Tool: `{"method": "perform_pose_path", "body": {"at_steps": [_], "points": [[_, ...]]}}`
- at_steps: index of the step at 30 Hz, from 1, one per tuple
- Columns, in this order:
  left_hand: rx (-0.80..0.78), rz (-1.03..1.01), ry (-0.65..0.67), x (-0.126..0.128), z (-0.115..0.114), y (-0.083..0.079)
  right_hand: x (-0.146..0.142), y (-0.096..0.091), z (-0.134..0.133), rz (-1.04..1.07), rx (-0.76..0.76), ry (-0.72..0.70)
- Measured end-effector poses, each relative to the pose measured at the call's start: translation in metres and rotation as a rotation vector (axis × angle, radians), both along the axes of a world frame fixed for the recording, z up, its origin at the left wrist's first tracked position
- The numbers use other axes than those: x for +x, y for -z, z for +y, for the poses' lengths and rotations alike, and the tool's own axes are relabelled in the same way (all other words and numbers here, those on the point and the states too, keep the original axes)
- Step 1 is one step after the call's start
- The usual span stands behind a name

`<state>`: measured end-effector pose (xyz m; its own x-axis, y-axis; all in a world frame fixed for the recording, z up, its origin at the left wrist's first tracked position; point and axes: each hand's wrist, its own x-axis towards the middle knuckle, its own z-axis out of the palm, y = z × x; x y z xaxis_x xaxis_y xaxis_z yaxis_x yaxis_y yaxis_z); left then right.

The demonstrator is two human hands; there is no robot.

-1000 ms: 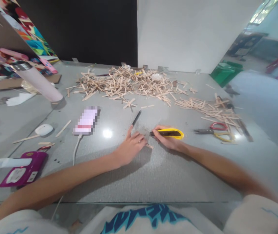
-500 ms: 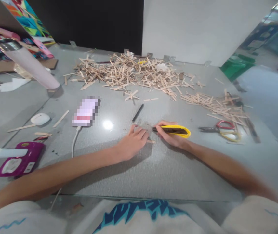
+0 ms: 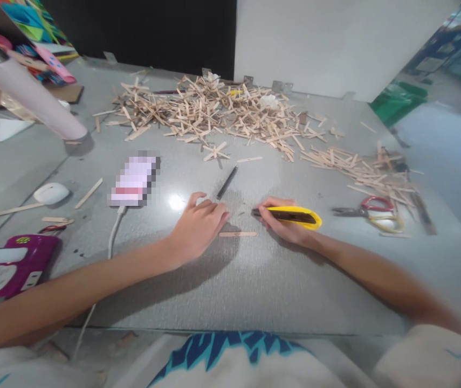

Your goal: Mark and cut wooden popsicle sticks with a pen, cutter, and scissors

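Note:
My right hand (image 3: 282, 223) grips a yellow utility knife (image 3: 295, 216) lying almost flat on the grey table (image 3: 254, 280), blade end pointing left. A single wooden craft stick (image 3: 238, 234) lies on the table between my hands. My left hand (image 3: 198, 223) rests just left of that stick, fingers loosely curled and apart, holding nothing. A black pen (image 3: 227, 182) lies just beyond my left fingers.
A big heap of wooden sticks (image 3: 214, 116) covers the far table, with a smaller pile (image 3: 359, 172) at the right. Scissors and pliers (image 3: 370, 210) lie right of the knife. A phone (image 3: 133, 180) on a cable, a white mouse (image 3: 51, 193), a magenta box (image 3: 12, 269) and a pink tube (image 3: 32, 97) sit at the left.
My left hand has slid left off the craft stick, which now lies fully uncovered. The right hand and knife have stayed put. The view has tilted slightly.

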<state>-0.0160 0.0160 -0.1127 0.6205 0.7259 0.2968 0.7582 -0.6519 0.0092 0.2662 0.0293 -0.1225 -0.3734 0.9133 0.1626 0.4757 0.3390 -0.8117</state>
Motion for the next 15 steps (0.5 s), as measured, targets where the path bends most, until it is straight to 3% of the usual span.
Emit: {"method": "perform_pose_path", "body": {"at_steps": [8,15], "points": [[0.082,-0.051,0.106,-0.002,-0.021,-0.015,0.002,0.001,0.000,0.011,0.000,-0.013],[0.138,-0.188,-0.136,-0.011,0.003,-0.017,0.004,0.007,-0.001,0.008,0.002,0.010]]}}
